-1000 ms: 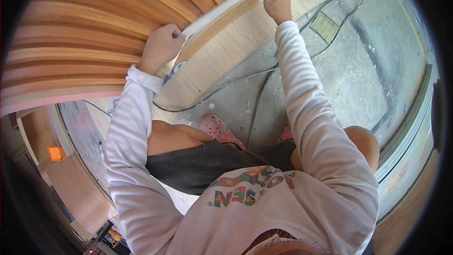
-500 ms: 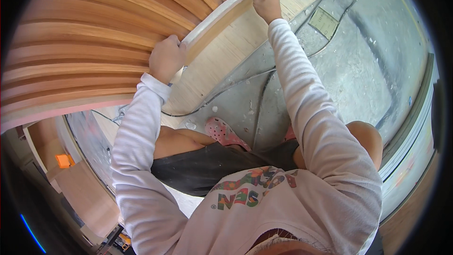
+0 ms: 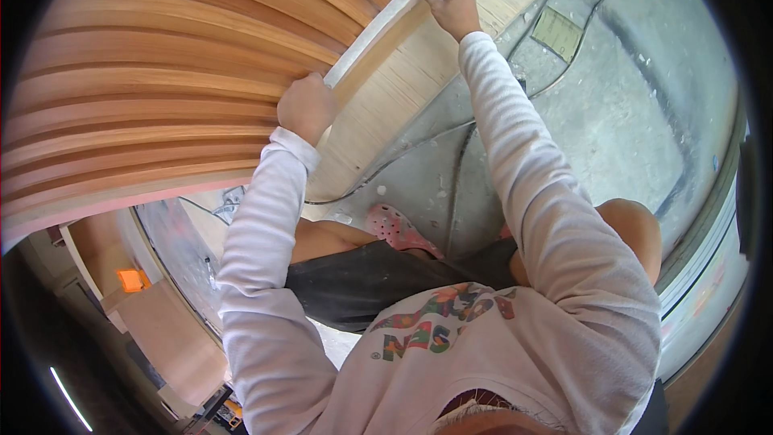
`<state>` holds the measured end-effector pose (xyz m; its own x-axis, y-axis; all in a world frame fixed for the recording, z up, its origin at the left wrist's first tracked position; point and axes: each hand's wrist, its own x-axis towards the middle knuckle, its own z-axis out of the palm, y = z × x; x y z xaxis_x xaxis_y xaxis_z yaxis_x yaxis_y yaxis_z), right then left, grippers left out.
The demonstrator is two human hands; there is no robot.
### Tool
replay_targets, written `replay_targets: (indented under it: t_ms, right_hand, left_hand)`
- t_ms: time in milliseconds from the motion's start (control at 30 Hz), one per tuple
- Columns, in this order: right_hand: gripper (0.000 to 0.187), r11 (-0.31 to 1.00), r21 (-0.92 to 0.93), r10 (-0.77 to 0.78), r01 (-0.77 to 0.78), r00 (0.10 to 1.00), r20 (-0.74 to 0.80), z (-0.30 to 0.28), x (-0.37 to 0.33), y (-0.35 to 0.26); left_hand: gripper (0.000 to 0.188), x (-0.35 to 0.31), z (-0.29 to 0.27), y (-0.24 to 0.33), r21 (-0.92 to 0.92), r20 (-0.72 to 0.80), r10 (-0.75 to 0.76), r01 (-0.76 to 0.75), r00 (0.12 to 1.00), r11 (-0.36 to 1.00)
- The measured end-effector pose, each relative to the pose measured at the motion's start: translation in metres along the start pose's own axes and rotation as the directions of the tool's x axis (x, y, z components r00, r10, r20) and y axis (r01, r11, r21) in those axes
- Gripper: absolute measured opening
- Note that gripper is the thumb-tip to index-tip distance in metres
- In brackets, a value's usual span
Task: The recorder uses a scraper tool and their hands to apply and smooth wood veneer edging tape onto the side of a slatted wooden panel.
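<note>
A strip of white tape (image 3: 370, 39) runs taut between my two hands, along the edge of a slatted wooden panel (image 3: 177, 72). My right hand (image 3: 451, 6) pinches its far end near the panel's upper corner. Lower down on the same edge, my left hand (image 3: 307, 109) is closed on the tape's near end. A small pale edge shows under that hand; the rest of what lies in the palm is hidden. The panel's brown slats fan out to the left, and a pink-edged border (image 3: 161, 197) closes its near side.
Dark cables (image 3: 459, 141) snake over the grey, dust-marked floor (image 3: 612, 129). A pale wooden board (image 3: 394, 97) lies beside the panel. My foot in a pink clog (image 3: 394, 229) is below. At lower left stand a wooden box (image 3: 97, 254) and an orange object (image 3: 131, 279).
My left hand has slid up along the panel edge toward my right hand, and the tape span between them is shorter. The right hand keeps its pinch and stays nearly in place.
</note>
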<state>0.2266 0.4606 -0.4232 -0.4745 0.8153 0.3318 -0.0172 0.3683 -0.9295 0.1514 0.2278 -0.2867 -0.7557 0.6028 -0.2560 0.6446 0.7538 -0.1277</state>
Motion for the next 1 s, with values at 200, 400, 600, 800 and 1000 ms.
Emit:
replay_targets:
  t_ms: [200, 400, 600, 800, 1000]
  right_hand:
    - [0.015, 0.999, -0.002, 0.035, -0.035, 0.999, 0.038, -0.002, 0.002, -0.002]
    - [0.016, 0.998, 0.005, 0.063, -0.063, 0.996, 0.062, -0.004, 0.002, -0.005]
    - [0.017, 0.999, -0.039, 0.028, -0.027, 0.999, 0.031, -0.003, 0.002, -0.004]
    - [0.017, 1.0, 0.002, 0.01, -0.01, 0.999, 0.033, -0.004, 0.002, -0.002]
    - [0.015, 0.999, -0.027, 0.021, -0.02, 0.999, 0.028, -0.004, 0.002, -0.002]
  left_hand:
    - [0.019, 0.005, 0.006, 0.008, 0.142, 0.004, -0.027, 0.026, 1.0, 0.989]
    - [0.024, 0.007, 0.011, 0.011, 0.141, -0.002, -0.031, 0.031, 1.0, 0.99]
    - [0.024, 0.009, 0.01, 0.019, 0.148, 0.007, -0.088, 0.086, 0.996, 0.985]
    - [0.019, 0.009, 0.007, 0.026, 0.21, 0.031, -0.064, 0.056, 0.997, 0.976]
    - [0.017, 0.008, 0.009, 0.025, 0.25, -0.022, -0.051, 0.055, 0.998, 0.967]
